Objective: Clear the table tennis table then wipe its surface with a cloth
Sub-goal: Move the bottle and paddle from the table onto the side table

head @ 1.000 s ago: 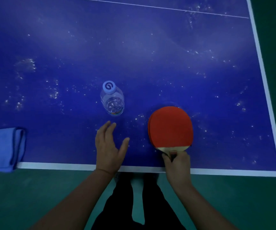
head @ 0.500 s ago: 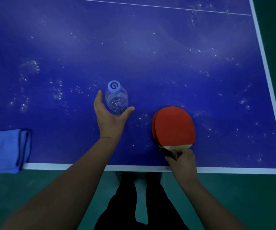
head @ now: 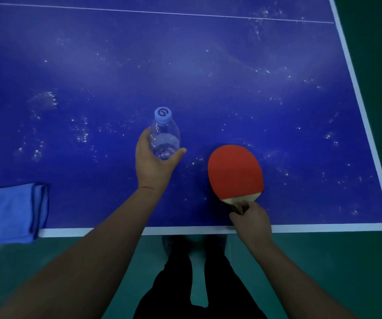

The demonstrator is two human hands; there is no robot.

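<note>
The blue tabletop [head: 208,65] fills most of what I see, its surface speckled with pale spots and smears, a white border running along the near edge and up the right side, and a thin white line crossing far up. Green floor [head: 369,272] lies beyond the right edge and below me, where my dark trousers [head: 185,295] stand just behind the near edge. At the far left a folded blue cloth [head: 6,212] lies over the near edge of the tabletop, partly hanging past it. The red paddle [head: 235,172] lies flat near that edge, right of centre, its handle pointing toward me; my right hand [head: 252,223] grasps the handle with curled fingers. Left of the paddle and apart from it is a clear bottle [head: 164,139] with a pale blue cap [head: 163,113]. My left hand [head: 154,165] wraps around its lower part, thumb on the right side and fingers on the left. I cannot tell whether the bottle's base touches the tabletop.
</note>
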